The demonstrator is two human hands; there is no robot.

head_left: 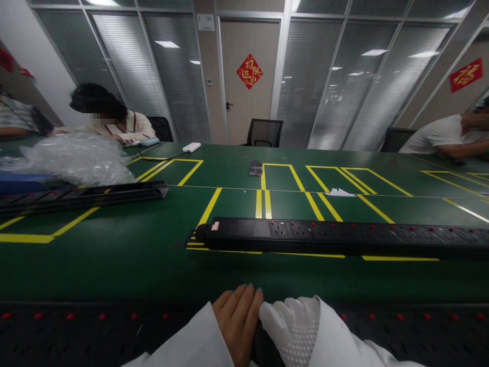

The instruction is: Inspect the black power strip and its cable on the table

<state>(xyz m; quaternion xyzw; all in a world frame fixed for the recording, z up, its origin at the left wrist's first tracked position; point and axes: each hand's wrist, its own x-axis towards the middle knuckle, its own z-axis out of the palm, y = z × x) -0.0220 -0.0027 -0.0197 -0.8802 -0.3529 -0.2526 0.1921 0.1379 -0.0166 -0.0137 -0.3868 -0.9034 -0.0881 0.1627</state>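
Evidently left hand bare, fingers pressed together; gloved right hand curled beside it, grip unclear. Both over near power strip; farther power strip lies lengthwise on counter, sockets up, presumably for access.
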